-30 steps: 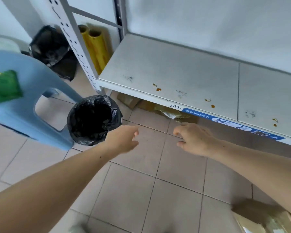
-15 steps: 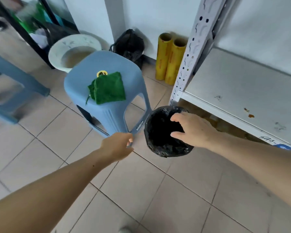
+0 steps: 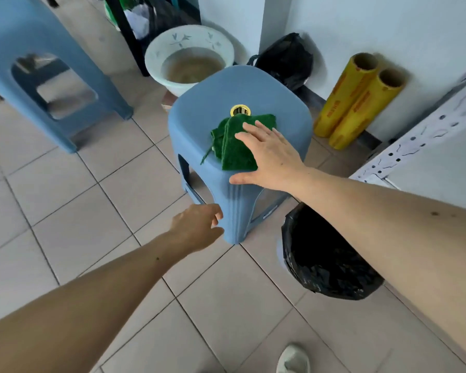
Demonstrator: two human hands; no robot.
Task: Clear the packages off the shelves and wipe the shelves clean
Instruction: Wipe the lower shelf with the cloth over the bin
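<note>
- Head view, the change: a second ago I was looking at the bare, stained shelf with both hands low in front of it. Now the view has swung away to the near blue stool (image 3: 240, 98), and only a corner of the shelf (image 3: 441, 168) shows, off beyond my right forearm.
- My right hand (image 3: 269, 154) has come over the green cloth (image 3: 236, 146), fingers spread and straight, fingertips on or just above it; nothing gripped yet.
- My left hand (image 3: 197, 227) hangs loose and empty beside the stool's near leg, below the right hand.
- What I take from it: no packages show on the visible shelf corner, so I judge the wiping stage is starting with fetching the cloth.
- Counts: one green cloth, under the right hand; two blue stools, the second stool (image 3: 38, 63) well to the left; one black-lined bin (image 3: 326, 259) under my right forearm; two yellow rolls (image 3: 358, 103) beyond the hand against the wall; one basin (image 3: 159, 57) of murky water behind the stool.
</note>
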